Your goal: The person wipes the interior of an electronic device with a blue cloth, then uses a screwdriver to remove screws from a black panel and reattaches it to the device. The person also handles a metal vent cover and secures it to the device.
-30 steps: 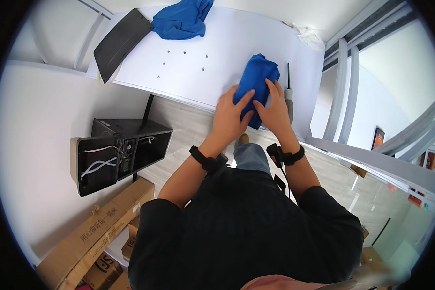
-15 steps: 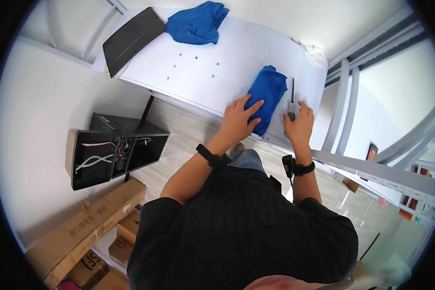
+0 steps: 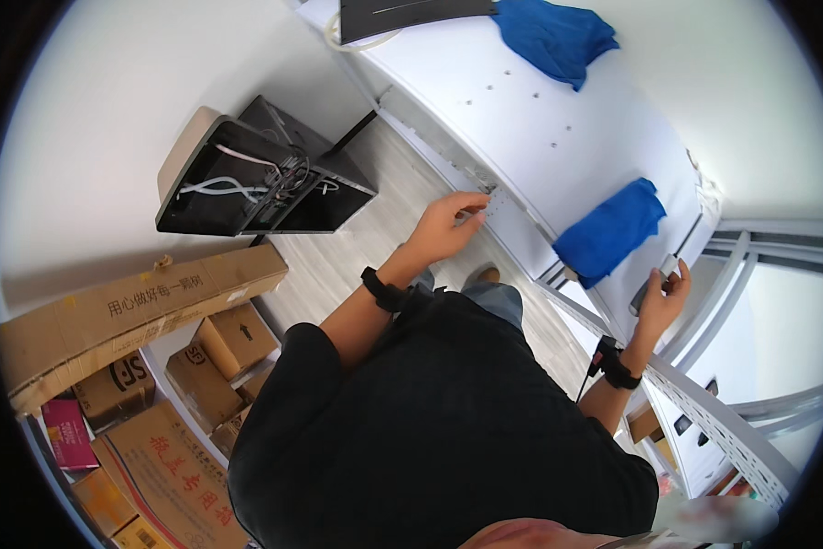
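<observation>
My left hand hangs off the table's near edge, fingers loosely curled and apart from the thumb, with nothing in it. At the table's right end, my right hand has its thumb and fingers round the handle of a screwdriver. The screwdriver's thin dark shaft points away over the tabletop. Left of it lies a folded blue cloth bundle, untouched by either hand. A small brownish bit shows under the bundle's near end; what it is I cannot tell. Several small screws are spread over the white table.
A second blue cloth and a black panel lie at the far side. An opened black case with cables stands left of the table. Cardboard boxes fill the lower left. A metal frame runs along the right.
My left hand has let go of the blue cloth bundle and moved left, off the table. The view has swung left. My right hand stays at the screwdriver, its fingers more curled.
</observation>
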The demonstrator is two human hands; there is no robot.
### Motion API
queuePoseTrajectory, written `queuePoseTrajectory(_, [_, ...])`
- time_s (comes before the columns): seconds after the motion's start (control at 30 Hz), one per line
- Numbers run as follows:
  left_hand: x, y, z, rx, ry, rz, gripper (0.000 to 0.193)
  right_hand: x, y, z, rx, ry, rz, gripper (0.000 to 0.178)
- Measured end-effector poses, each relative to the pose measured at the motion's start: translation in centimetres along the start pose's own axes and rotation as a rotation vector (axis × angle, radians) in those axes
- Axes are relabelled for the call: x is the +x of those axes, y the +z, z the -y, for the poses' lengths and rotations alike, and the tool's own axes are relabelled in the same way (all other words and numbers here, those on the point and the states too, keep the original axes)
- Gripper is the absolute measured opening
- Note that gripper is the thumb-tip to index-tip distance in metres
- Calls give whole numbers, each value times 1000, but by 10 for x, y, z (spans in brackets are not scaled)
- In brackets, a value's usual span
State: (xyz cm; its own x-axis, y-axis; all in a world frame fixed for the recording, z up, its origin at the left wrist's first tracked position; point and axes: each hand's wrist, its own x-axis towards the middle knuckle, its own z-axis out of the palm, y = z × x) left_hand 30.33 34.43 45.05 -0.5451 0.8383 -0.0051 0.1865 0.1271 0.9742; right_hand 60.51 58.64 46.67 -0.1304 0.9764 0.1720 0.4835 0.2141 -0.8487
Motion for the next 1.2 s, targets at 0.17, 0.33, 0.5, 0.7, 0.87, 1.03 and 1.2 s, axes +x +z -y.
queuePoseTrajectory(0.17, [0,-57,17,-105,-54,-12,32,-21,53,69,284,-32,207,45])
queuePoseTrajectory(0.33, [-6,-141,34,-147,-73,-61,31,-63,167,140,525,127,517,42])
queuePoseTrajectory(0.5, [-6,-219,66,-162,-97,-167,28,-96,261,212,708,323,741,42])
queuePoseTrajectory(0.7, [49,-274,79,-189,-102,-342,28,-75,310,265,746,419,838,42])
queuePoseTrajectory(0.87, [119,-289,79,-120,-39,-448,34,-3,362,287,450,259,837,36])
queuePoseTrajectory(1.03, [188,-298,54,65,-142,-533,40,95,417,300,480,257,738,18])
queuePoseTrajectory(1.2, [240,-308,72,333,-144,-582,47,178,468,297,400,201,733,27])
